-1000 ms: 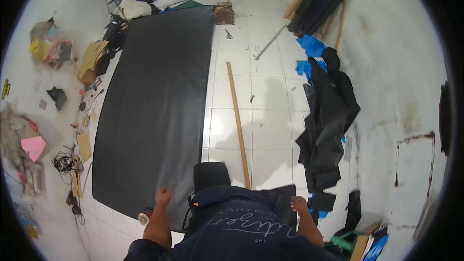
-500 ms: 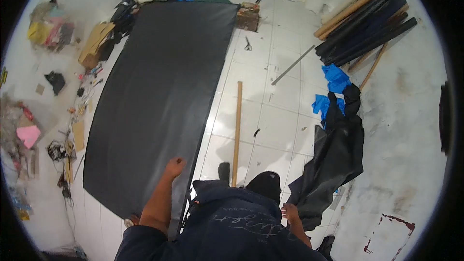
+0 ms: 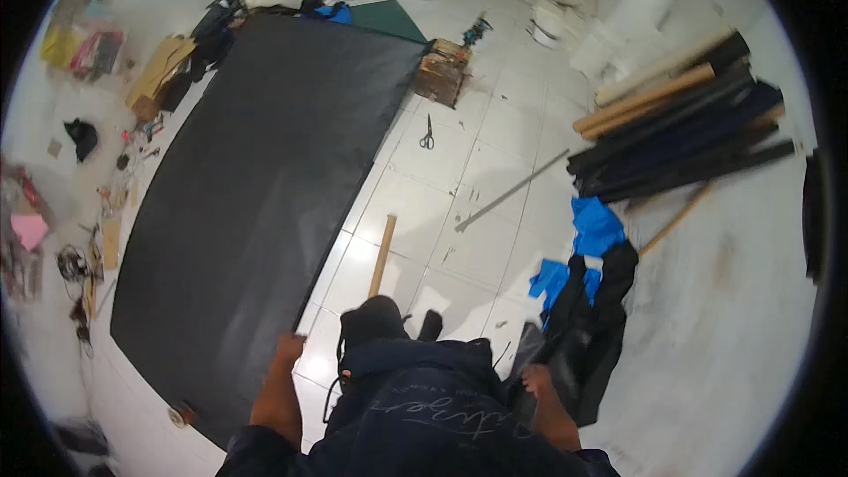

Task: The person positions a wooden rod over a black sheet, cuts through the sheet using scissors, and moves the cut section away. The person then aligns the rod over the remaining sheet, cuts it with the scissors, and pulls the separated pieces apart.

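My left hand [image 3: 290, 348] is curled closed at the near right edge of a large black sheet [image 3: 238, 177]. I see nothing in its fingers; whether it touches the sheet I cannot tell. My right hand [image 3: 536, 378], at my right side, is also loosely curled with nothing visible in it. It appears in front of a crumpled black sheet [image 3: 601, 336] lying on the floor. A roll of tape [image 3: 180, 416] lies at the near left edge of the large sheet. Ahead of my feet is a brown cardboard tube [image 3: 382, 256], its near end hidden by my foot.
Scissors [image 3: 427, 134] and a long metal ruler [image 3: 512, 191] lie on the white tiled floor. A worn block [image 3: 441, 75] stands at the sheet's far corner. Rolls of dark material [image 3: 680, 132] lean at the right wall, with blue scraps [image 3: 599, 226] below. Clutter lines the left wall.
The view has shifted and turned, and a foot has come forward beside the cardboard tube. My left hand has moved from over the large sheet to its right edge, nearer my body.
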Demonstrator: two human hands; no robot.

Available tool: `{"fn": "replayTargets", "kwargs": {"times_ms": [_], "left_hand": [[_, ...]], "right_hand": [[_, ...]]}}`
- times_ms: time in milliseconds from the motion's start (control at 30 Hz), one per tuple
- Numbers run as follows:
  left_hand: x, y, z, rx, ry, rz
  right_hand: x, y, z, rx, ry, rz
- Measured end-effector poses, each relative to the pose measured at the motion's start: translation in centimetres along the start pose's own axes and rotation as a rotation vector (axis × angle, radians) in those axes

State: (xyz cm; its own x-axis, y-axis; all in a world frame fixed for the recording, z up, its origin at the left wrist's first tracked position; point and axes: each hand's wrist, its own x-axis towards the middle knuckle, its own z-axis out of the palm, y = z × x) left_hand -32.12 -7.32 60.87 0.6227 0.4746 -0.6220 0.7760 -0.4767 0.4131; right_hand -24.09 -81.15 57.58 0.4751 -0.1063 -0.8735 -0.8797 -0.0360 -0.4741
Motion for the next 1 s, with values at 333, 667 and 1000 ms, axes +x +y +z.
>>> {"fn": "replayTargets", "kwargs": {"times_ms": [333, 667, 1000], "left_hand": [[2.0, 3.2, 9.7, -0.117, -0.234, -0.414], [18.7, 33.7, -4.9, -0.863, 0.228, -0.138], [20.1, 46.8, 4.5, -0.471, -0.118, -0.067]], "right_hand": [[18.1, -46.7, 14.6, -0.692, 0.031, -0.696], [15.1, -60.1, 40.5, -1.653, -0.880, -0.976], [21.3, -75.5, 51.7, -2.108, -1.383, -0.164]]}}
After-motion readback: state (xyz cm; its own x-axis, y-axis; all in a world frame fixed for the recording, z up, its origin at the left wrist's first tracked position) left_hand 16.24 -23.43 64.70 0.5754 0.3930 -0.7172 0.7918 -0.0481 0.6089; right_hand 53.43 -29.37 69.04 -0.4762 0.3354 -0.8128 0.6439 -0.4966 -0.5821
